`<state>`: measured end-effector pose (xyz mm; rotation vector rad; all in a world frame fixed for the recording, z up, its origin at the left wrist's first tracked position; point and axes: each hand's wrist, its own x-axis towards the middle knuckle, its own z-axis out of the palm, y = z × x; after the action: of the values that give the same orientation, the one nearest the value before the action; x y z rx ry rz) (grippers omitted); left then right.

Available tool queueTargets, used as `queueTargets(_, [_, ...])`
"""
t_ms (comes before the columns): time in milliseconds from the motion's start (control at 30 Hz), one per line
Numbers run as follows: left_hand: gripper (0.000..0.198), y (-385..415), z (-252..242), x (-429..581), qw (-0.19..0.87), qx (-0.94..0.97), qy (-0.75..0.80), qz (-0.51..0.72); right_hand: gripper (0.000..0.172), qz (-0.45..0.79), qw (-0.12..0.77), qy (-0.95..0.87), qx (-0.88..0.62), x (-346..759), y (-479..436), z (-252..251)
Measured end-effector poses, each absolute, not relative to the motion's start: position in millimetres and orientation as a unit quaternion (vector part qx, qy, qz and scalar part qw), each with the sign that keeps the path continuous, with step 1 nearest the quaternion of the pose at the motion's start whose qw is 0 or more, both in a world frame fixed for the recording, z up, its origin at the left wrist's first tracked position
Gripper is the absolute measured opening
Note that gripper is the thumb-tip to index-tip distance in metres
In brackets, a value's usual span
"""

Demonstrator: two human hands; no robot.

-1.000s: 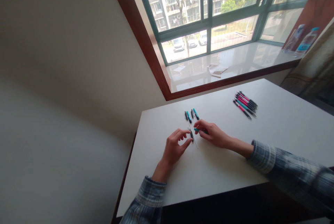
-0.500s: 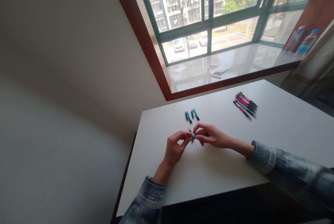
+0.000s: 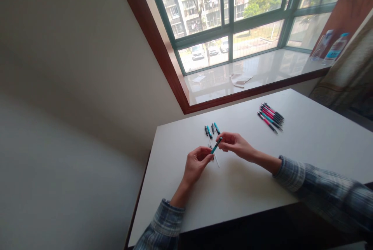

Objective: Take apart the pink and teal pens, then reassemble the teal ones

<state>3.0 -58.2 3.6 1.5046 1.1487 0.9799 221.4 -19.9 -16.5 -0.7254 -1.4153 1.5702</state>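
Between the thumb and fingers of my left hand (image 3: 196, 165) is the lower end of a teal pen barrel (image 3: 216, 147), tilted up to the right, with a dark section towards its top. The curled fingers and thumb of my right hand (image 3: 238, 147) close around its upper end; the exact contact is partly hidden. Just beyond the hands lie teal barrel parts (image 3: 209, 132) and black grip pieces (image 3: 206, 130). A thin white refill (image 3: 217, 160) and tiny parts, hard to make out, lie on the table beneath the fingers.
On the white table (image 3: 247, 188), a row of assembled pens (image 3: 271, 116), mostly pink and black with teal among them, lies at the back right. Behind the table is a windowsill with a cloth (image 3: 240, 79) and plastic bottles (image 3: 335, 50). A wall stands left.
The teal barrel has turned from nearly flat between my fingertips to a steep tilt, showing more of its length. My right hand has risen slightly. The view has shifted a little.
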Motion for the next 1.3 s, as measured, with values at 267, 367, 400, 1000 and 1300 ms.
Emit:
queueTargets(267, [0.028,-57.4,5.5,2.0,0.479,0.618,0.480,0.397,0.032,0.650,0.437,-0.554,-0.282,220.2,-22.1,-14.1])
queueTargets(367, [0.028,-57.4,8.6,1.9,0.471,0.612,0.489,0.407,0.029,0.654,0.441,-0.549,-0.277,219.5,-22.2,-15.5])
queueTargets(400, [0.028,-57.3,9.9,1.7,0.473,0.609,0.490,0.407,0.028,0.653,0.442,-0.549,-0.277,219.4,-22.3,-15.5])
queueTargets(1000, [0.025,-51.4,7.7,-9.3,0.433,0.612,0.516,0.415,0.017,0.528,0.492,-0.608,-0.331,225.3,-19.5,-9.1])
queueTargets(1300, [0.007,-45.1,12.0,-28.9,0.236,0.772,0.539,0.241,0.021,0.244,0.340,-0.827,-0.374,231.9,-18.4,-16.9])
